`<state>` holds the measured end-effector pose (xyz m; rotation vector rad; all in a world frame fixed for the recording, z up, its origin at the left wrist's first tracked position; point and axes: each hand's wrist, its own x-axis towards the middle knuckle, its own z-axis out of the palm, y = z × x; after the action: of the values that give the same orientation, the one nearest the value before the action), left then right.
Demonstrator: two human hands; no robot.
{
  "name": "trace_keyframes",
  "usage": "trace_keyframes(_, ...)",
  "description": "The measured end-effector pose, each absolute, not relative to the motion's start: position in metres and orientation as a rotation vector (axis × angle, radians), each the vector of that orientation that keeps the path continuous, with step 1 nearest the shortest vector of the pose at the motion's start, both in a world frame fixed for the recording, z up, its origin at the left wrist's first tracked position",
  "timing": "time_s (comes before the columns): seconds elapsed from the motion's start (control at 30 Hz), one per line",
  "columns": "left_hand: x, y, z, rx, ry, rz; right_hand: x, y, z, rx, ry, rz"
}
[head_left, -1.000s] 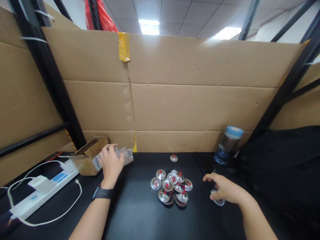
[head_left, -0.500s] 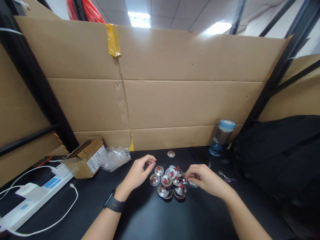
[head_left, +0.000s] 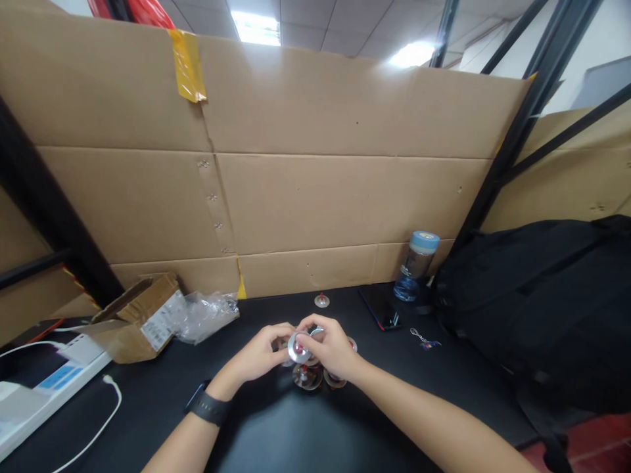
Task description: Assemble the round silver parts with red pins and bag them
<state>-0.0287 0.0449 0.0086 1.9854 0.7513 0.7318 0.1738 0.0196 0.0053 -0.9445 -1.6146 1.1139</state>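
A small domed metal disc with a red centre, like a finger cymbal (head_left: 297, 350), is pinched between the thumb and fingers of my right hand (head_left: 332, 348). My left hand (head_left: 259, 353) has its fingers curled at the disc's left side, its thumb against the rim; its fingertips are partly hidden. Beneath both hands lies a pile of similar finger cymbals (head_left: 304, 377), some stacked and most covered by my hands. One separate finger cymbal (head_left: 322, 301) rests behind the pile with its red tip pointing up.
On the left are an open cardboard box (head_left: 148, 322), a crumpled plastic bag (head_left: 210, 318) and a white power strip (head_left: 59, 387) with cables. Towards the right stand a phone (head_left: 379, 309), a water bottle (head_left: 415, 266), a small keychain (head_left: 424, 340) and a black backpack (head_left: 547, 302). Cardboard (head_left: 305, 203) walls the back.
My right hand has moved left over the pile and now holds a finger cymbal beside my left hand. The left fingers have closed in towards it. The view has shifted right, uncovering the phone.
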Motion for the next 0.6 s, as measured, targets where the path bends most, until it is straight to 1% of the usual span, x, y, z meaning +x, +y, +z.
trace_keyframes(0.27, -0.020, 0.039, 0.012, 2.032, 0.802, 0.738, 0.187, 0.020, -0.014, -0.884, -1.498, 1.408)
trace_keyframes(0.6, -0.022, 0.042, 0.017, 2.172, 0.870, 0.880, 0.195, 0.024, -0.003, -0.832, -1.527, 1.414)
